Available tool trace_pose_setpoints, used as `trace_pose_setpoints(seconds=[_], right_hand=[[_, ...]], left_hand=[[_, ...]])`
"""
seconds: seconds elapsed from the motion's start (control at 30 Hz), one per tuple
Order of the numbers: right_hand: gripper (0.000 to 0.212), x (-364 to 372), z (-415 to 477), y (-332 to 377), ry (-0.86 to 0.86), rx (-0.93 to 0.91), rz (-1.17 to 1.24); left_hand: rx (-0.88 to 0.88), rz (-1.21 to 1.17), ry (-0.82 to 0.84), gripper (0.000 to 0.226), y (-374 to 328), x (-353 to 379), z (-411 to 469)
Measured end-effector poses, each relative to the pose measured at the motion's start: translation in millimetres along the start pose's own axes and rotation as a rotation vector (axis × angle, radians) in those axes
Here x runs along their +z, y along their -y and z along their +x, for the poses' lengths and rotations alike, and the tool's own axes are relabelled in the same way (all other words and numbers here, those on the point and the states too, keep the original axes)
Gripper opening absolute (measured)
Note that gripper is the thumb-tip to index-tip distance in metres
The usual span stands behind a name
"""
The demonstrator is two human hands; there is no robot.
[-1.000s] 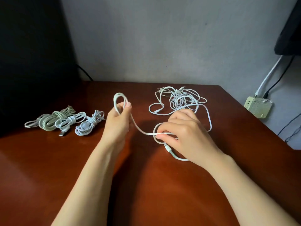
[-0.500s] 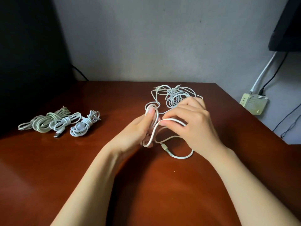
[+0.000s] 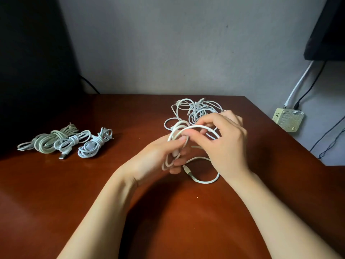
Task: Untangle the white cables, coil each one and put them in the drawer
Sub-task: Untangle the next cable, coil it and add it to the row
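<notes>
I see a glossy reddish-brown wooden table (image 3: 56, 202), smooth white plastic-coated cables (image 3: 196, 126), and a matt, faintly rough grey wall (image 3: 168, 43).

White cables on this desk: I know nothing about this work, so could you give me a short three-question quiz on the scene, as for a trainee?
1. True or false: the left hand holds loops of a white cable.
2. How many coiled bundles lie on the table's left side? A two, B three, C five.
3. Fill in: seen from the person, the tangled pile lies ___ the right hand (nearer than / beyond).

Key: 1 true; 2 B; 3 beyond.
</notes>
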State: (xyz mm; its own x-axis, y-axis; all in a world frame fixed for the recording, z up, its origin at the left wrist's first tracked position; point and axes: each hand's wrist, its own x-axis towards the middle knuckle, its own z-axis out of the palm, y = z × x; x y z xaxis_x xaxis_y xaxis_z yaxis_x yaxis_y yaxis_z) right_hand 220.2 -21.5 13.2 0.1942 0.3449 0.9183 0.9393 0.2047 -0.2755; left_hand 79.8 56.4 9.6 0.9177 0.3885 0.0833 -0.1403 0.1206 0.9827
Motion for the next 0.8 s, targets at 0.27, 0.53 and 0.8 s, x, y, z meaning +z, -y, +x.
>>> trace_pose_setpoints(seconds=[0.27, 0.53, 0.8], right_hand=[[0.017, 2.8, -1.2, -1.1, 0.098, -0.160, 0.136], [0.032, 2.5, -1.7, 0.7, 0.023, -0.214, 0.101], [0.024, 2.3, -0.6, 0.2, 0.124, -0.170, 0.052]], left_hand=[[-0.015, -0.126, -0.005, 0.023, -6.9, -2.4, -4.1], [-0.137, -0.111, 0.137, 0.039, -2.9, -4.1, -4.8], [-0.140, -0.138, 0.141, 0.010, -5.6, -3.3, -7.1]])
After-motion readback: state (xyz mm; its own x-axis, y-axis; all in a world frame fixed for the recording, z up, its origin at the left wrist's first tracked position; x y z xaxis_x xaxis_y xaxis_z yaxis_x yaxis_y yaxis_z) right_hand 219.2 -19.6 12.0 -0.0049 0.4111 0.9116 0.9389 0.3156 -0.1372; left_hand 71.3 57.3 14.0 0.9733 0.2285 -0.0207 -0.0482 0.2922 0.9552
